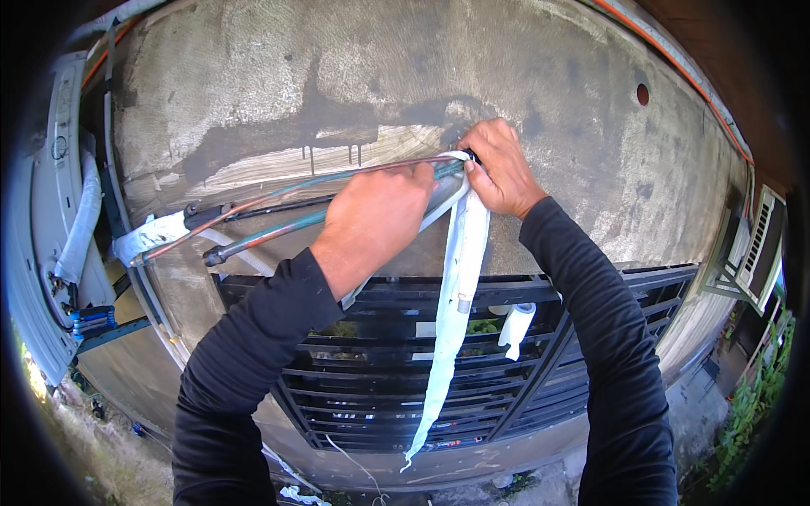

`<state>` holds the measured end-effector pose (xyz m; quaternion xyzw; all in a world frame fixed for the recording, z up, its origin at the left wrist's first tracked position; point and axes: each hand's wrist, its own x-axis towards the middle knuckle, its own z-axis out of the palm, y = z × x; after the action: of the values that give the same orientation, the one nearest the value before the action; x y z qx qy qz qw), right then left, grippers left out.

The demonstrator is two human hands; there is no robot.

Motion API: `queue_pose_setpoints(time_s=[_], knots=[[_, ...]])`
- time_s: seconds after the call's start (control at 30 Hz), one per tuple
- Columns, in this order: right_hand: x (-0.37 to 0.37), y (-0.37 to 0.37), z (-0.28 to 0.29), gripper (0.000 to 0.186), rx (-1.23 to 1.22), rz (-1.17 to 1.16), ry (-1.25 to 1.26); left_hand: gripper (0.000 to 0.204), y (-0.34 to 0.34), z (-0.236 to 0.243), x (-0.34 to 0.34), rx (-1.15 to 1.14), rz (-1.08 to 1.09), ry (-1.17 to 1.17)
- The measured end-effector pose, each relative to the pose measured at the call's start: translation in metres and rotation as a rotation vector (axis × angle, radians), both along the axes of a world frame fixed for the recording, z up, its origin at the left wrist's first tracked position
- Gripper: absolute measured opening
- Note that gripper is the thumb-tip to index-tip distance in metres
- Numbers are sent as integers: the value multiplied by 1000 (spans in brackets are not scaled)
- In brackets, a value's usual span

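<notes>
My left hand is closed round the copper pipes, seen from its back. A thin copper pipe and a thicker, greenish copper pipe stick out to its left, the thicker one ending in a dark fitting. Up against the wall, my right hand pinches the bundle where white wrapping tape goes round it. Its fingertips are partly hidden behind the bundle. Below the hands hangs a long loose strip of white tape, beside a whitish tube.
A black window grille lies below, with a white roll at its bars. Outdoor air-conditioner units stand at left and right. A white-wrapped pipe reaches in from the left. The stained wall has a round hole.
</notes>
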<state>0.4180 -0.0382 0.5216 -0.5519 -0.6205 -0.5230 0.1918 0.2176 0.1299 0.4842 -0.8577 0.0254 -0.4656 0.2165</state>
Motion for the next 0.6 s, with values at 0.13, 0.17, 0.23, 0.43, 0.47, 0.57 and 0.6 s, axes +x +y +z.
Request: queue_pose_setpoints(time_s=[0.13, 0.17, 0.23, 0.43, 0.47, 0.57, 0.6], knots=[[6, 1, 0, 27, -6, 5, -6, 28, 5, 0, 0, 43, -71, -61], [7, 1, 0, 28, -1, 15, -20, 28, 6, 0, 0, 41, -63, -45], [8, 2, 0, 28, 6, 21, -34, 28, 8, 1, 1, 36, -55, -34], [7, 2, 1, 27, 3, 40, -19, 21, 13, 4, 0, 54, -127, -50], [7, 2, 1, 27, 7, 40, -17, 17, 14, 5, -1, 51, -117, -25], [7, 2, 0, 32, -1, 37, -18, 16, 15, 6, -2, 41, -105, 7], [8, 3, 1, 34, 1, 38, -14, 16, 16, 6, -2, 45, -108, -6]])
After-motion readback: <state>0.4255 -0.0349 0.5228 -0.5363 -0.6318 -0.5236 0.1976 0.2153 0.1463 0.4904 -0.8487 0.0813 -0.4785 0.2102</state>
